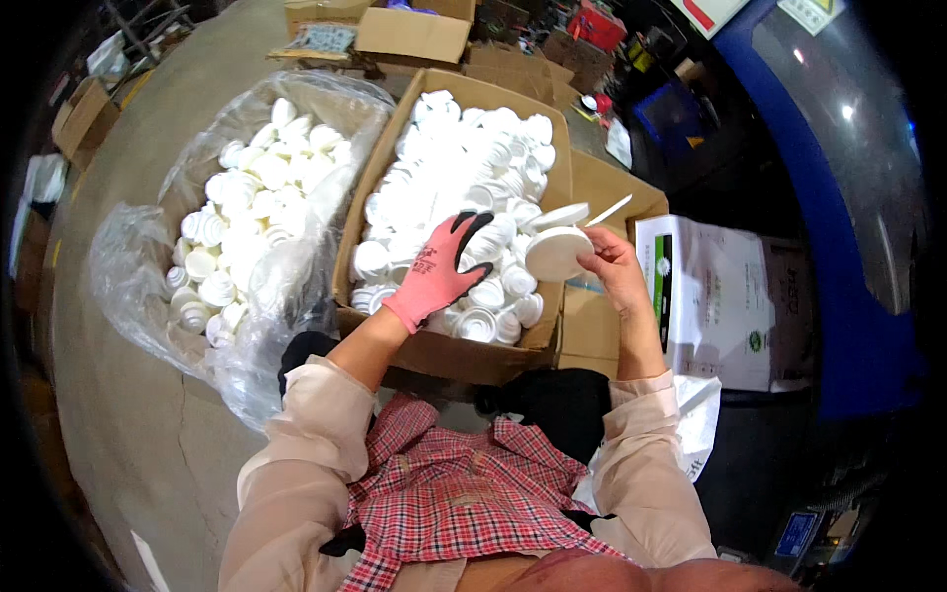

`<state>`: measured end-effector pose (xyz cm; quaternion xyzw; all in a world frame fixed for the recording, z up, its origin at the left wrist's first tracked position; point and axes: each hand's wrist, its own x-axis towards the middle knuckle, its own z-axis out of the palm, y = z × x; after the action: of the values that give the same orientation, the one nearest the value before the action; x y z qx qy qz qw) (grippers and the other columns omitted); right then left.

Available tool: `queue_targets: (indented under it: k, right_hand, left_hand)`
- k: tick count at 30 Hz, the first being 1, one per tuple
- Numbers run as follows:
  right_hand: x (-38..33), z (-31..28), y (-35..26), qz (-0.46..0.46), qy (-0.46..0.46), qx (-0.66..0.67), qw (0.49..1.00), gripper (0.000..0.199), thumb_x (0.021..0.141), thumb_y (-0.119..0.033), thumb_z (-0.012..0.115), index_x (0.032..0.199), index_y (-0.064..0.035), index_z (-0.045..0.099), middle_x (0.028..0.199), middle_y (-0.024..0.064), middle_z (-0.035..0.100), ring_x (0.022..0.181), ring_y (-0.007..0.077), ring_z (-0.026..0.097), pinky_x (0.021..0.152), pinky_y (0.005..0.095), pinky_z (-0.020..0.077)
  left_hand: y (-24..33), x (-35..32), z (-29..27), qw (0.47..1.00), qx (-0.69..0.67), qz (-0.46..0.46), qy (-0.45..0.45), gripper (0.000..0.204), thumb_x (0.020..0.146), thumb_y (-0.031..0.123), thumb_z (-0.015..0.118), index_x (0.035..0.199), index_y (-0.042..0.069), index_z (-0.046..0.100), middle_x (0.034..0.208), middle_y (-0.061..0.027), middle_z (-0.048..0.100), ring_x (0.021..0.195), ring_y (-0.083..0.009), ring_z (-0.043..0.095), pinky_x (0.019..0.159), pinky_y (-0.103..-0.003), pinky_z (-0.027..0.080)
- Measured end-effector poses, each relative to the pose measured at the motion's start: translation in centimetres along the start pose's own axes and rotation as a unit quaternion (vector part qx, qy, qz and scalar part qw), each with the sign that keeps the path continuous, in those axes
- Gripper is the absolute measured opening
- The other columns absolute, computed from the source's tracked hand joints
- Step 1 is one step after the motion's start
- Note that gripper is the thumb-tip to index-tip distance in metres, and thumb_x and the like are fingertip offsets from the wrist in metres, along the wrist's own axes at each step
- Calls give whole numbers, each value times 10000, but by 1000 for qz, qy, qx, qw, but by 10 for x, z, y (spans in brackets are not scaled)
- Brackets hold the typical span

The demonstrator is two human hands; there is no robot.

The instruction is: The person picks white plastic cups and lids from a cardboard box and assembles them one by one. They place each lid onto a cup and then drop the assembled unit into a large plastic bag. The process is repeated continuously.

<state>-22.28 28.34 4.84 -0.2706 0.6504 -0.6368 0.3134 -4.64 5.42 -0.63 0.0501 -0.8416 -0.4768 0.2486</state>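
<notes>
My left hand point(443, 269), in a pink glove with black fingertips, is over the heaped white plastic caps point(459, 163) in a cardboard box. Its fingers are spread, with the tips on or just above the caps. My bare right hand point(620, 271) pinches a round white plastic disc point(557, 254) at the box's right side. Behind that disc, a second white disc point(559, 217) and a thin white strip point(609, 209) show close to my fingers. Whether these are joined to the held disc, I cannot tell.
To the left, a box lined with clear plastic point(148, 257) holds more off-white caps point(247, 207). An open cardboard box point(592, 331) and a white printed carton point(720, 296) stand at the right, beside a blue machine point(829, 197). More cartons point(412, 35) stand at the back.
</notes>
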Motion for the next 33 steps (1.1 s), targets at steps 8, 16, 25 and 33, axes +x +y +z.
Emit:
queue_targets:
  k: [8, 16, 25, 33]
  right_hand:
    - [20, 78, 21, -100, -203, 137, 964, 377, 766, -103, 737, 1110, 1, 624, 1233, 188, 587, 1165, 273, 541, 1013, 379, 395]
    - [42, 80, 27, -77, -142, 105, 981, 363, 821, -79, 700, 1168, -8, 617, 1128, 75, 646, 1036, 154, 585, 922, 305, 441]
    - [39, 91, 25, -139, -117, 33, 983, 310, 865, -37, 650, 1164, 4, 581, 1073, 40, 580, 1020, 130, 559, 909, 281, 442]
    - [45, 106, 33, -94, 98, 193, 972, 390, 999, -317, 496, 1180, 28, 518, 1063, 115, 656, 1007, 180, 611, 923, 309, 456]
  left_hand:
    - [-3, -2, -43, 867, -473, -86, -130, 762, 776, 91, 721, 1438, 32, 350, 1434, -94, 420, 1300, -180, 392, 1070, -313, 342]
    - [4, 2, -49, 877, -453, -157, -39, 620, 921, 282, 624, 1432, 52, 358, 1291, -105, 531, 1098, -182, 547, 773, -299, 548]
    - [-6, 1, -39, 962, -252, -86, -54, 478, 832, 83, 669, 1273, -7, 505, 1231, -120, 562, 1106, -185, 536, 951, -293, 423]
    - [-5, -13, -26, 998, -30, -48, 34, 517, 752, 107, 734, 1226, 16, 547, 1199, -198, 588, 1219, -381, 487, 1034, -414, 371]
